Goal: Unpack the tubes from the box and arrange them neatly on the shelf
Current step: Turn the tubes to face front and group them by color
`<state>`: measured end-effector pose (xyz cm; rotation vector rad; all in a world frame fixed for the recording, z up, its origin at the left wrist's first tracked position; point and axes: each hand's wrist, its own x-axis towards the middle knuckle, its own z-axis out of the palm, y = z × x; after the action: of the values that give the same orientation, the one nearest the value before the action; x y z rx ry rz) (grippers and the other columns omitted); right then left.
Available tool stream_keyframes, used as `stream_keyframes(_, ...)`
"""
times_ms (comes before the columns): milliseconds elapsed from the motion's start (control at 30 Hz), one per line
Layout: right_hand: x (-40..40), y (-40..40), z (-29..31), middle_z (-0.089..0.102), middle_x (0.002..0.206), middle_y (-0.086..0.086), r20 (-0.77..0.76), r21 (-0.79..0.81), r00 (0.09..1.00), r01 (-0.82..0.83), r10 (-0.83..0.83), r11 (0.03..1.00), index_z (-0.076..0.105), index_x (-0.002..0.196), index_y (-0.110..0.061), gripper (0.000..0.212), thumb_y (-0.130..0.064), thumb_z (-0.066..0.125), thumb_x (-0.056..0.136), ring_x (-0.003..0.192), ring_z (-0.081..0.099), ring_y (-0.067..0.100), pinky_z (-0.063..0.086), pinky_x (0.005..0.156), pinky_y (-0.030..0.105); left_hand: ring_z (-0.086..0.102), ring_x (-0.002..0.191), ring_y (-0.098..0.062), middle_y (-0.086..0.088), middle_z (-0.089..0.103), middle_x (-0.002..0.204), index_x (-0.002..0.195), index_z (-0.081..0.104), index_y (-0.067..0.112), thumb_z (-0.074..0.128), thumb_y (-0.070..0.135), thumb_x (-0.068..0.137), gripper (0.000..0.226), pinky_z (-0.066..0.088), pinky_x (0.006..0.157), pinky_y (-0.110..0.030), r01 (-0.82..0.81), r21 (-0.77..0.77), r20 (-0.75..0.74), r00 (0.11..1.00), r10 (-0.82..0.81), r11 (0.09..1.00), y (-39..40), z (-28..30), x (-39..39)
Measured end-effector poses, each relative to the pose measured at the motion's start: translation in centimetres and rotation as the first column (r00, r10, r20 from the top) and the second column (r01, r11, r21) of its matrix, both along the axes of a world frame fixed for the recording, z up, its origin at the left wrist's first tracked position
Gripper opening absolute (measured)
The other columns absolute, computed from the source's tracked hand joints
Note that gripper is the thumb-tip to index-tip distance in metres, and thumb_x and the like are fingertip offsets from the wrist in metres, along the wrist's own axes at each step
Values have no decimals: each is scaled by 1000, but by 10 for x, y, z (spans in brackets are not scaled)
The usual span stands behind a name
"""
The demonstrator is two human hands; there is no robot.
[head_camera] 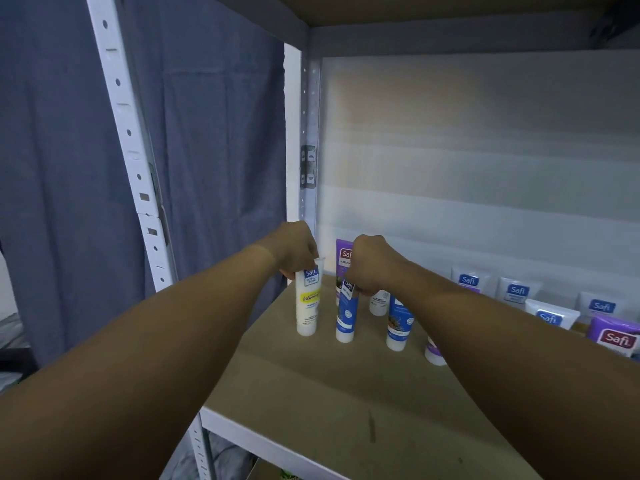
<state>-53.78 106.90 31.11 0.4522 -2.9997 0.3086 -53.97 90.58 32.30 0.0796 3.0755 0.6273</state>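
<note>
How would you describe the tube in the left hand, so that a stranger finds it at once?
Look at the brown shelf board, at its far left corner beside the white upright post. There the left hand grips the top of a white tube standing cap down. Only it has a yellow band; the neighbouring tubes are blue or purple.

Grey-blue curtain (69,168) hanging in folds along the left, behind a white perforated upright (130,147) of the rack. Second upright (292,133) at the back corner, with a dark metal bracket (308,167) clipped on. Pale wall (485,150) behind, banded by soft warm light near the top. Brown board (433,8) overhead, in shadow.
</note>
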Motion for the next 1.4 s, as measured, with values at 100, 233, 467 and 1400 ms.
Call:
stream_keyframes(100,-5,4,-1,62,115,10,-20,115,998,-63,66,991,54,121,-5,43,-22,71,85,94,59,22,47,74,27,69,101,-21,-8,71,118,113,73,6,70,14,90,25,55,78,-27,79,-60,-64,995,-83,995,-6,-3,-1)
stream_keyframes(233,-4,10,2,59,126,11,-19,153,990,-136,141,979,60,124,-4,38,-22,65,91,112,59,24,47,90,27,63,93,-13,-6,72,117,111,75,10,67,9,91,21,48,77,-23,137,-89,-117,982,-147,987,-12,-8,-2)
stream_keyframes(467,-9,16,-3,61,127,11,-15,142,982,-183,187,973,61,125,-4,38,-19,66,90,113,59,25,50,91,30,66,100,-18,-5,72,117,112,75,12,65,6,92,22,53,87,-29,179,-93,-187,963,-194,979,-16,-16,-3)
stream_keyframes(1400,-12,17,-23,65,120,7,-29,-148,995,-95,92,984,67,117,-8,33,-14,72,85,108,61,20,50,82,27,66,104,-26,-9,66,117,119,63,11,72,4,87,34,59,90,-41,87,448,-129,991,-32,890,-27,-48,-3)
